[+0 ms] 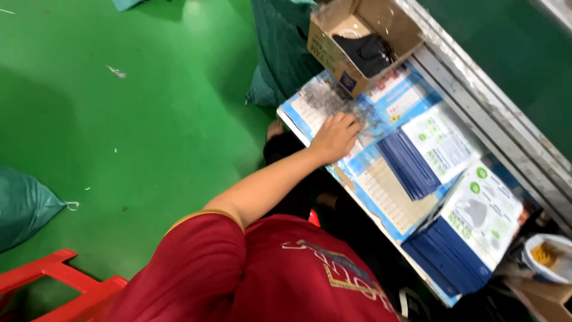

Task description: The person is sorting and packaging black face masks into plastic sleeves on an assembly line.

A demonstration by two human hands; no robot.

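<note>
One hand (335, 137) of yours shows, mid-frame: fingers curled loosely down on a clear crinkled wrapper (326, 98) lying on the blue printed sheet (381, 179); grip unclear. Cardboard box (357, 42) just above, blue packet stacks (453, 250) lower right.

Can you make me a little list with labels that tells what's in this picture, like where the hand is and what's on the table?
Place: worktable beside a green floor
Left hand: resting on clear plastic bags, fingers bent
Right hand: not in view
Cardboard box: open, black face masks inside
Packets: two stacks of blue-and-white flat packets on the table
Floor: green sacks, red plastic stool
Clothing: red shirt
</note>
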